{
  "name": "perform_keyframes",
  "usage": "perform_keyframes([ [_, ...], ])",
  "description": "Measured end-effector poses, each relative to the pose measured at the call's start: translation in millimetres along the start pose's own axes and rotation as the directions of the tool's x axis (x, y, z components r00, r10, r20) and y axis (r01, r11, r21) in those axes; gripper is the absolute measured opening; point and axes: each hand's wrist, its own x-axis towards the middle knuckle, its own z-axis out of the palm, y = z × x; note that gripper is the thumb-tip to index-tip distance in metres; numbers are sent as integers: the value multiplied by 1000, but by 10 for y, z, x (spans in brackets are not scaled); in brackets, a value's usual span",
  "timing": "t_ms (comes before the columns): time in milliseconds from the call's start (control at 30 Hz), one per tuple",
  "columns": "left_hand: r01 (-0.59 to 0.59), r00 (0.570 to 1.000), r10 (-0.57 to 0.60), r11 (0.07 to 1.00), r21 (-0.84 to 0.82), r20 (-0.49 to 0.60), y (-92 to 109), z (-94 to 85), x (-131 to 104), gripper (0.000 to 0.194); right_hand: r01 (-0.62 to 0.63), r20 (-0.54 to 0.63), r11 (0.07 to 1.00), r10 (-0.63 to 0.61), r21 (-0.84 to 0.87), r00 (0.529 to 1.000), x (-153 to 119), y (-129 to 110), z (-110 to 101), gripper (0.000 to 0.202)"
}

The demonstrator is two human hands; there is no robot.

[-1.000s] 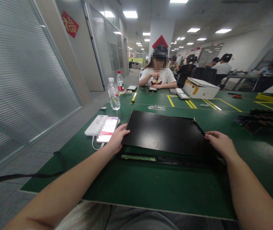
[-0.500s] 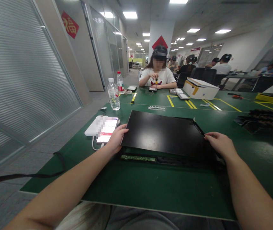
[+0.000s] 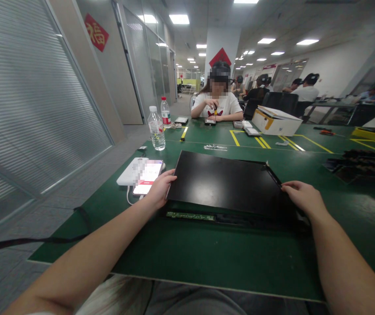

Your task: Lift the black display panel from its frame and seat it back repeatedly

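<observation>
A flat black display panel (image 3: 220, 183) lies tilted in front of me, its glossy face up. My left hand (image 3: 163, 188) is closed on its left edge, the thumb on top and the other fingers hidden beneath. At the opposite side, my right hand (image 3: 301, 197) pinches a thin black frame (image 3: 274, 176) that runs along the panel's right edge and stands slightly apart near the upper corner. Below the panel's near edge shows a narrow green circuit board (image 3: 190, 216), with a dark strip continuing to its right.
Left of the panel are a lit phone (image 3: 148, 177), a white cabled device (image 3: 126, 171) and a water bottle (image 3: 156, 130). A co-worker (image 3: 218, 98) sits across the green table (image 3: 207, 258). A white box (image 3: 277, 121) stands far right; dark stacked parts (image 3: 368, 164) lie nearer.
</observation>
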Motion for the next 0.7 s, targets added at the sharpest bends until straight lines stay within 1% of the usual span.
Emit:
perform_keyframes([
  [200,-9,1000,9,1000,19,6,5,2,-19,58,-10,12,1000,10,-14,1000,8,-3,-14,25],
  [400,-9,999,11,999,53,-47,5,26,-34,59,-32,41,998,34,-59,999,-6,-36,-40,27],
  [700,-16,1000,17,999,48,-25,-20,28,-32,55,-40,94,992,52,-121,994,-51,-99,-105,35],
])
